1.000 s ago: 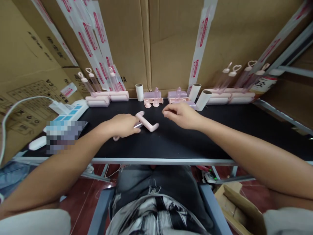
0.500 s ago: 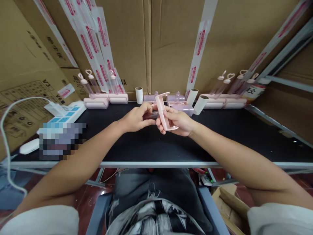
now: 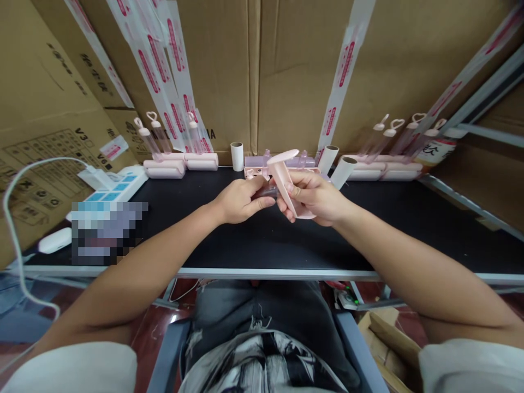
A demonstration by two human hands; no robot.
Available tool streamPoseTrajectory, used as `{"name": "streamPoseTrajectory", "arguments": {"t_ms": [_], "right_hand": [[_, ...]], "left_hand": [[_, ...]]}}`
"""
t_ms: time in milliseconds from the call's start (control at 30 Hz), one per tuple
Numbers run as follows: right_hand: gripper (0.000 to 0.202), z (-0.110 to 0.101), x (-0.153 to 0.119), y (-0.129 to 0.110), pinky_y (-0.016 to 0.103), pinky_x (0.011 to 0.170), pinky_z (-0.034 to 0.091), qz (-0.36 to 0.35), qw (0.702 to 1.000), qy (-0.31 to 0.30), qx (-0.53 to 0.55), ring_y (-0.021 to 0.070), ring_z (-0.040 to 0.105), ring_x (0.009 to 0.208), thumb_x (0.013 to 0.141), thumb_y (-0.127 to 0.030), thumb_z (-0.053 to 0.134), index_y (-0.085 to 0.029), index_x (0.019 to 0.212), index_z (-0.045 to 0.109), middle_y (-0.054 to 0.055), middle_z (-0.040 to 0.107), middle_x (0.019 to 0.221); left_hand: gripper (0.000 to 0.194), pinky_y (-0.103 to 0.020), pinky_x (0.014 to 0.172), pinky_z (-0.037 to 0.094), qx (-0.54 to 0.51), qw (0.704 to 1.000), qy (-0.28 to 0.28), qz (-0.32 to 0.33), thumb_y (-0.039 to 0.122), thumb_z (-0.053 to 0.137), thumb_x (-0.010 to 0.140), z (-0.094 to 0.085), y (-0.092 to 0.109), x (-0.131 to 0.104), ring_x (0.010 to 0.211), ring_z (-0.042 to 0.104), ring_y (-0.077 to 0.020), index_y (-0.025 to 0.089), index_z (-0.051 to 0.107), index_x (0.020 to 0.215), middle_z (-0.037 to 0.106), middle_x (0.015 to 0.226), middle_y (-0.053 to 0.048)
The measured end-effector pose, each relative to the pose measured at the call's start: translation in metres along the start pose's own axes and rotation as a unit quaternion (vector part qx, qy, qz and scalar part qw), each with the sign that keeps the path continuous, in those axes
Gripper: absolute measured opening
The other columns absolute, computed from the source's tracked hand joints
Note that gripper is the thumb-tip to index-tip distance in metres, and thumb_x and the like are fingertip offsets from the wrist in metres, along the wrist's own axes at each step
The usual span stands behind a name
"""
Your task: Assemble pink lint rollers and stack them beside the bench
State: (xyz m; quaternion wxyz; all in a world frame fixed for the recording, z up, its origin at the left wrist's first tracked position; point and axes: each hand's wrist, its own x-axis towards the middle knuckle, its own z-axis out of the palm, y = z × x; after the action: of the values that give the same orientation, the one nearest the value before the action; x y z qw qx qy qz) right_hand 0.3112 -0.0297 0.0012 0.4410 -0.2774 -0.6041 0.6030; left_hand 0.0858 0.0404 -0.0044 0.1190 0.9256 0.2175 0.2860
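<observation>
Over the middle of the black desk, my right hand [image 3: 313, 196] grips a pale pink plastic bracket [image 3: 285, 188], a long piece with a flange at each end, held upright and tilted. Close on its left, my left hand [image 3: 245, 201] is closed around a greyish see-through tube [image 3: 267, 192]. The tube's tip reaches the bracket; whether they touch I cannot tell. Behind the hands lie pink and translucent lilac plastic parts [image 3: 254, 161], partly hidden. White paper rolls stand there too: one roll [image 3: 237, 157] to the left, another roll [image 3: 343, 173] leaning to the right.
Pink roller pieces with clear heart-topped handles stand at the back left [image 3: 164, 166] and back right [image 3: 403, 170]. A white power strip [image 3: 117, 188] with a cable lies at left beside a blurred-out object. Cardboard [image 3: 295, 76] walls the back; a labelled bottle [image 3: 440, 150] stands at right.
The pink bracket has tilted in my right hand, its upper flange now turned more towards the camera. Both hands appear slightly further right as the whole view shifts a little.
</observation>
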Motion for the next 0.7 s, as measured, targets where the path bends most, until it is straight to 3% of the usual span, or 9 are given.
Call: {"name": "streamPoseTrajectory", "arguments": {"t_ms": [67, 133, 200, 267, 333, 433, 500, 600, 700], "right_hand": [[0.044, 0.000, -0.003, -0.007, 0.026, 0.048, 0.057, 0.000, 1.000, 0.004, -0.024, 0.0143, 0.067, 0.051, 0.088, -0.059, 0.088, -0.021, 0.106, 0.072, 0.000, 0.075, 0.071], [0.045, 0.000, -0.008, -0.020, 0.027, 0.046, 0.055, -0.015, 0.998, 0.049, -0.043, 0.0152, 0.066, 0.049, 0.084, -0.059, 0.091, -0.023, 0.103, 0.072, -0.001, 0.074, 0.069], [0.043, -0.007, -0.016, -0.039, 0.029, 0.045, 0.053, -0.058, 0.986, 0.139, -0.064, 0.0159, 0.064, 0.048, 0.080, -0.054, 0.093, -0.026, 0.103, 0.070, -0.002, 0.073, 0.068], [0.043, -0.024, -0.022, -0.055, 0.032, 0.048, 0.054, -0.137, 0.953, 0.250, -0.099, 0.0173, 0.064, 0.049, 0.081, -0.050, 0.092, -0.030, 0.110, 0.068, -0.003, 0.072, 0.070], [0.040, -0.050, -0.023, -0.058, 0.034, 0.049, 0.053, -0.178, 0.912, 0.327, -0.172, 0.0204, 0.067, 0.053, 0.084, -0.052, 0.089, -0.029, 0.102, 0.062, 0.001, 0.074, 0.072], [0.039, -0.092, -0.022, -0.034, 0.042, 0.063, 0.057, -0.085, 0.881, 0.294, -0.361, 0.0246, 0.070, 0.065, 0.086, -0.060, 0.082, -0.026, 0.089, 0.061, 0.005, 0.075, 0.077], [0.031, -0.116, -0.022, -0.010, 0.045, 0.074, 0.056, -0.063, 0.806, 0.250, -0.532, 0.0271, 0.069, 0.076, 0.090, -0.055, 0.077, -0.024, 0.085, 0.072, 0.008, 0.075, 0.083], [0.028, -0.137, -0.024, 0.020, 0.049, 0.088, 0.054, -0.116, 0.693, 0.216, -0.678, 0.0315, 0.068, 0.092, 0.097, -0.044, 0.067, -0.022, 0.093, 0.084, 0.014, 0.075, 0.097], [0.034, -0.146, -0.025, 0.035, 0.046, 0.084, 0.050, -0.121, 0.628, 0.188, -0.745, 0.0306, 0.063, 0.087, 0.102, -0.039, 0.059, -0.020, 0.099, 0.087, 0.015, 0.071, 0.090]], "left_hand": [[0.057, -0.030, 0.064, 0.043, -0.006, 1.000, -0.005, 0.008, 0.077, 0.047, 0.102, 0.002, 0.000, 0.001, 0.060, 0.055, -0.0164, 0.021, 0.059, 0.099, 0.062, 0.074, -0.001], [0.056, -0.030, 0.064, 0.041, -0.011, 0.999, 0.028, -0.020, 0.077, 0.047, 0.102, 0.002, -0.006, -0.001, 0.062, 0.054, -0.0167, 0.023, 0.057, 0.094, 0.061, 0.073, -0.001], [0.054, -0.031, 0.062, 0.036, 0.000, 0.987, 0.130, -0.095, 0.075, 0.047, 0.104, -0.001, -0.015, -0.005, 0.061, 0.051, -0.0165, 0.024, 0.050, 0.087, 0.055, 0.068, 0.001], [0.051, -0.032, 0.062, 0.030, 0.022, 0.957, 0.239, -0.160, 0.071, 0.047, 0.106, -0.003, -0.023, -0.009, 0.060, 0.046, -0.0159, 0.026, 0.043, 0.083, 0.048, 0.065, 0.002], [0.050, -0.032, 0.062, 0.029, 0.024, 0.949, 0.270, -0.161, 0.070, 0.050, 0.105, -0.004, -0.025, -0.011, 0.060, 0.044, -0.0153, 0.026, 0.041, 0.083, 0.046, 0.065, 0.003], [0.051, -0.030, 0.062, 0.031, -0.012, 0.968, 0.223, -0.113, 0.072, 0.051, 0.103, 0.003, -0.018, -0.009, 0.059, 0.045, -0.0139, 0.025, 0.045, 0.086, 0.048, 0.066, 0.004], [0.052, -0.029, 0.061, 0.032, -0.031, 0.975, 0.197, -0.099, 0.073, 0.053, 0.102, 0.009, -0.014, -0.007, 0.058, 0.044, -0.0129, 0.024, 0.047, 0.085, 0.049, 0.066, 0.004], [0.052, -0.029, 0.060, 0.032, -0.045, 0.973, 0.196, -0.109, 0.071, 0.056, 0.102, 0.013, -0.017, -0.006, 0.058, 0.044, -0.0126, 0.024, 0.048, 0.082, 0.049, 0.064, 0.004], [0.051, -0.029, 0.060, 0.033, -0.052, 0.969, 0.201, -0.130, 0.068, 0.057, 0.102, 0.012, -0.022, -0.007, 0.059, 0.044, -0.0125, 0.023, 0.048, 0.080, 0.047, 0.064, 0.004]]}}
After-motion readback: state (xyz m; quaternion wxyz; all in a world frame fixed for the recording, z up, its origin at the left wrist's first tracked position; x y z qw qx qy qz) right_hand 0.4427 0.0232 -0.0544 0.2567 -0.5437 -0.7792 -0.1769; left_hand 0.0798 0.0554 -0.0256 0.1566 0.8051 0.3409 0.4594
